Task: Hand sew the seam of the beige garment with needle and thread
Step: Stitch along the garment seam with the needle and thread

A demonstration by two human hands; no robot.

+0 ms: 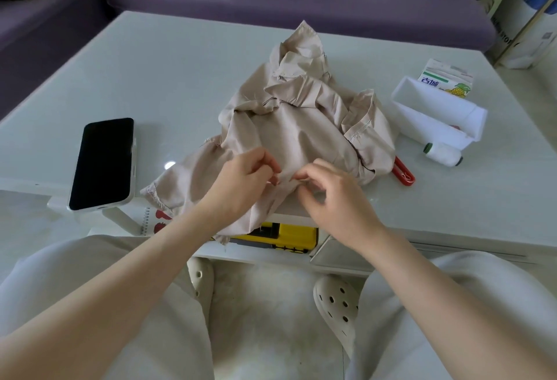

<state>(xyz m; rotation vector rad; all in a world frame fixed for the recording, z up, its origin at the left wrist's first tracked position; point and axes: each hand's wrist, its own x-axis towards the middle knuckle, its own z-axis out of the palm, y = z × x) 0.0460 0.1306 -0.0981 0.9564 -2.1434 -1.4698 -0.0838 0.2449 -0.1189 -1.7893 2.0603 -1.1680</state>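
With the left hand point(244, 182) pinching the beige garment point(298, 120) taut, the right hand point(328, 195), pinching what seems a needle, should take small, even stitches.

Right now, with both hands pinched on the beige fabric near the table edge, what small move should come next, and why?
Probably draw the right hand away to pull the stitch through while the left hand keeps the beige garment pinched. Both sets of fingertips meet at one fold; the needle itself is too small to make out.
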